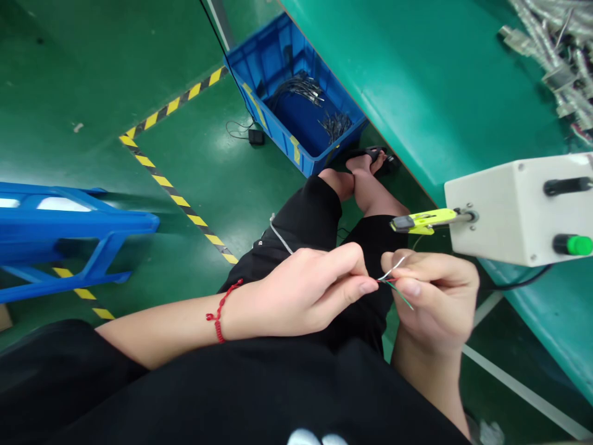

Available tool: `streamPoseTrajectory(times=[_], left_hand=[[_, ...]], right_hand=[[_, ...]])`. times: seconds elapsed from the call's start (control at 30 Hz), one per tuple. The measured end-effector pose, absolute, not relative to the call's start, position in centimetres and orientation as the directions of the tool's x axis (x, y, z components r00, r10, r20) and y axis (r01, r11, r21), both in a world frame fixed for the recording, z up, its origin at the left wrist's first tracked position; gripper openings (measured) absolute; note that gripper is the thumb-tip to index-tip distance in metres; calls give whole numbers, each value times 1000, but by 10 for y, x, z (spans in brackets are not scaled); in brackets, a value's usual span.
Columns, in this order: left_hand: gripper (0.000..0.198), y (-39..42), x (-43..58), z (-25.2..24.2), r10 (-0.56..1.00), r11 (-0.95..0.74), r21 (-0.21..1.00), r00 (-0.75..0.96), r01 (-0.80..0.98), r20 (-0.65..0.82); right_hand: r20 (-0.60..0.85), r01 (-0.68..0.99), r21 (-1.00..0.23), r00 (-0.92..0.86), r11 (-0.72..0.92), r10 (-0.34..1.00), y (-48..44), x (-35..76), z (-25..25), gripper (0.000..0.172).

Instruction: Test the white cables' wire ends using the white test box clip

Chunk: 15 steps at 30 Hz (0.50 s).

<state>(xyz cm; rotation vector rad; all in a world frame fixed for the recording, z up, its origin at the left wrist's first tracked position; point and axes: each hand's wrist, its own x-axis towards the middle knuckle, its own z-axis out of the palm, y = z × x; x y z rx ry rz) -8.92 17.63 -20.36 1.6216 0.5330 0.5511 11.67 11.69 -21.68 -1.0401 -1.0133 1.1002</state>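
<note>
Above my lap, my left hand [319,287] pinches a cable [281,235], whose grey length trails out behind the hand toward my thigh. Thin wires in white, red and green [402,294] fan out from its end between the two hands. My right hand [435,296] has thumb and forefinger closed on the red wire [388,280]. The white wire points up across the right fingertips, and the green one hangs free below. Just above the right hand, a yellow clip-like head [426,220] sticks out on a metal shaft from a white machine box [491,210].
The box, with a green knob [579,245], sits at the edge of a green table [398,74]. Bundled cables [556,62] lie at the table's far right. A blue crate [301,157] with dark cables stands on the floor. A blue stool [78,228] is at left.
</note>
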Motion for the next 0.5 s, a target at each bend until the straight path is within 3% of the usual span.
streamPoseTrajectory(times=[0.27, 0.4, 0.5], left_hand=[[19, 176, -87, -206, 621, -64, 998, 783, 5, 36], [17, 172, -87, -208, 659, 147, 986, 751, -83, -35], [24, 169, -85, -208, 688, 339, 922, 718, -187, -107]], right_hand=[[92, -233, -964, 168, 130, 982, 118, 114, -217, 7], [122, -127, -977, 321, 170, 939, 117, 111, -214, 6], [184, -46, -971, 469, 233, 864, 114, 102, -212, 17]])
